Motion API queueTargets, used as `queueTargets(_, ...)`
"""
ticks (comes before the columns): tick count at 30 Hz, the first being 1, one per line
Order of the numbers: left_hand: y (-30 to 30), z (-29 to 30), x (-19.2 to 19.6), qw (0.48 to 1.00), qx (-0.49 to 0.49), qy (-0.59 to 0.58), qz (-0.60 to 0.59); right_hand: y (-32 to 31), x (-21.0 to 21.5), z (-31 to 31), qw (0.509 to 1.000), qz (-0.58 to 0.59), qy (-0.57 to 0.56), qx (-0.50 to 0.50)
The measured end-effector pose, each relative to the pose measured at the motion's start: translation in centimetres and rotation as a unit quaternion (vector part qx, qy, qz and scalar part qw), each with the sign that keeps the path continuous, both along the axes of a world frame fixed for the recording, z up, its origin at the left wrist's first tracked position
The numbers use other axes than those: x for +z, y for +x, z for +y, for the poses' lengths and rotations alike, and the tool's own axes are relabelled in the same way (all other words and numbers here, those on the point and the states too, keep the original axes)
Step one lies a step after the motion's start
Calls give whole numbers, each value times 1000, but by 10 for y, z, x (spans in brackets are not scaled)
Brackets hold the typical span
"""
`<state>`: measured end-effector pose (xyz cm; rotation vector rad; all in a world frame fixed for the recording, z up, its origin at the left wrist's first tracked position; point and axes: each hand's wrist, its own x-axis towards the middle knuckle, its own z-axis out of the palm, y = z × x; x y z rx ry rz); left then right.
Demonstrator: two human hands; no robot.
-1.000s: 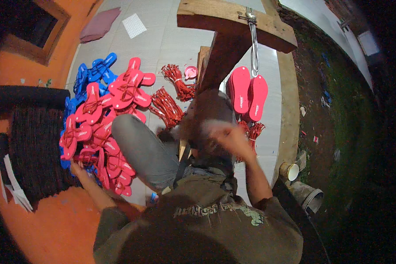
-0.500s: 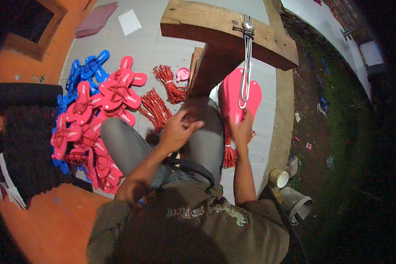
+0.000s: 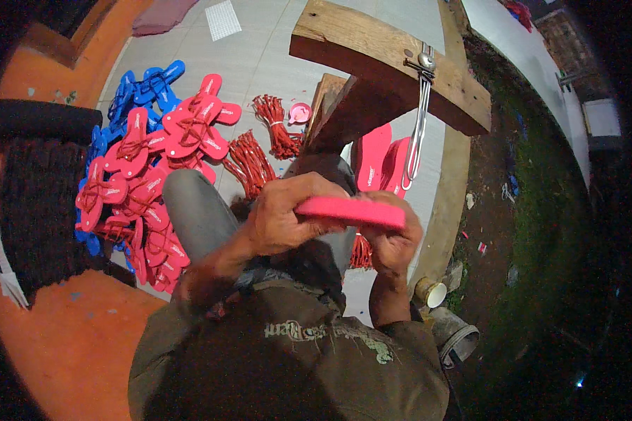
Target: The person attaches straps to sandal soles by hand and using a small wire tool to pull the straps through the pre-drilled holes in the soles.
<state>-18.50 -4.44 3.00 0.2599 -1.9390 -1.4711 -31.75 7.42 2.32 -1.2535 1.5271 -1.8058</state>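
Both of my hands grip one pink flip-flop sole (image 3: 351, 211), held up edge-on over my lap. My left hand (image 3: 277, 214) is closed round its left end, and my right hand (image 3: 393, 242) round the right end. Beyond the right hand, more pink soles (image 3: 371, 160) stand in stacks on the tiles. Red strap bundles (image 3: 248, 167) lie past my left hand, and another strap bundle (image 3: 360, 252) shows partly below the sole. A long metal wire loop (image 3: 418, 126) hangs from a wooden beam (image 3: 372, 42) above the stacks.
At left lies a heap of pink flip-flops (image 3: 144, 186) with red straps, beside blue flip-flops (image 3: 147, 88). A small pink round container (image 3: 299, 113) sits near a second tied strap bundle (image 3: 277, 126). Buckets (image 3: 460, 344) stand at the right, past the floor's edge.
My right hand has brought a pink sole from the stacks toward me. My left hand, empty before, now grips it too. The view has shifted slightly.
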Motion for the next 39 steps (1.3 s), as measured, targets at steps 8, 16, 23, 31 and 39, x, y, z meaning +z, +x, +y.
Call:
queueTargets(8,-32,-41,40,944,-72,-266,180,-22,37,-26,963,151,-219,-49)
queueTargets(16,-33,-40,41,958,-5,-256,129,-33,43,-27,969,154,-172,-85)
queueTargets(23,-93,-58,49,798,470,-362,102,-65,35,-93,818,357,-125,-434)
queueTargets(31,25,-67,79,862,363,-224,275,-178,-273,9,730,174,518,-412)
queueTargets(39,0,5,-34,974,172,82,-123,-125,-245,45,831,86,366,-410)
